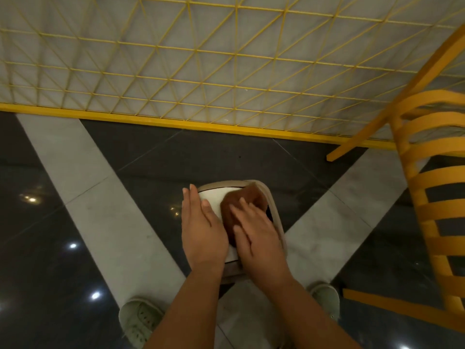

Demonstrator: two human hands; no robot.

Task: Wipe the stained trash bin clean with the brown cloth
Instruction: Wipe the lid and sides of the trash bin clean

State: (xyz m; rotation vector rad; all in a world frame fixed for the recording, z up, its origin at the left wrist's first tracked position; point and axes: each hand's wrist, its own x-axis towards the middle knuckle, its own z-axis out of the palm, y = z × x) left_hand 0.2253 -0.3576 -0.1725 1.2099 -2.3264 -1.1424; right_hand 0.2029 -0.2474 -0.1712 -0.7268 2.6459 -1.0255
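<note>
Fingers (pixel 241 210) of the right hand (pixel 256 235) press the brown cloth (pixel 241 200) beneath them.

The cloth (pixel 241 207) is reddish brown. The bin (pixel 273 210) has a beige rim around a white lid panel. The floor (pixel 176 157) is glossy black crossed by pale grey bands. The far fence (pixel 201 71) is yellow mesh in a triangle pattern. The chair (pixel 427 197) at right is orange-yellow. The shoes (pixel 141 321) are pale greenish white.

1. I see the bin (pixel 241 195) on the floor (pixel 63 222), between my shoes (pixel 139 321).
2. Cloth (pixel 241 205) on bin lid, under right hand (pixel 256 233); left hand (pixel 201 227) flat beside it.
3. Chair (pixel 427 187) right; mesh fence (pixel 201 71) behind.
</note>
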